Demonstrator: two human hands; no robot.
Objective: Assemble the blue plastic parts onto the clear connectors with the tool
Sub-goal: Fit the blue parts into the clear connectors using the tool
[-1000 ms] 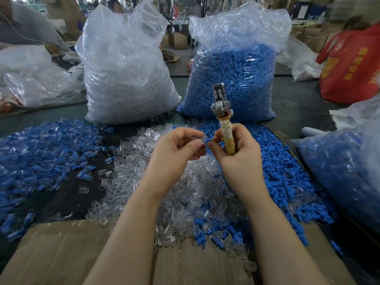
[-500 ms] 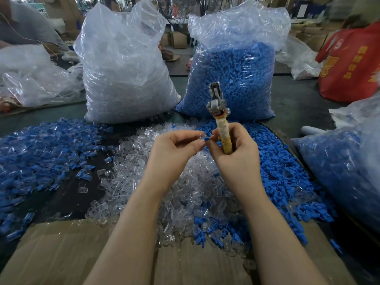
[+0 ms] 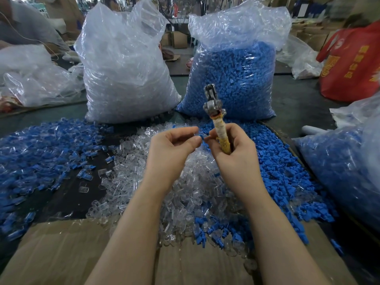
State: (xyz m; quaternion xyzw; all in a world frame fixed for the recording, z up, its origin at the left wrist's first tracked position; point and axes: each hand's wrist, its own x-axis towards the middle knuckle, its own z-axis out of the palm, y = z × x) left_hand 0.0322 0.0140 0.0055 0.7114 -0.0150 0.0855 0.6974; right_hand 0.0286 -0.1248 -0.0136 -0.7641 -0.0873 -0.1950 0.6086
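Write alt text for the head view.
Two hands meet above heaped clear connectors: the left hand pinches a blue part, the right hand holds an upright tool. Behind stand a clear bag and a blue bag.

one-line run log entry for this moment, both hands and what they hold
left hand: pinches blue part | right hand: grips tool upright | parts meeting between fingertips | over clear connector pile

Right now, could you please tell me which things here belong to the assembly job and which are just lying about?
In the job:
- left hand pinching a blue part
- right hand gripping the tool
- clear connector pile
- loose blue parts

Lying about:
- red bag
- crumpled plastic bags
- cardboard
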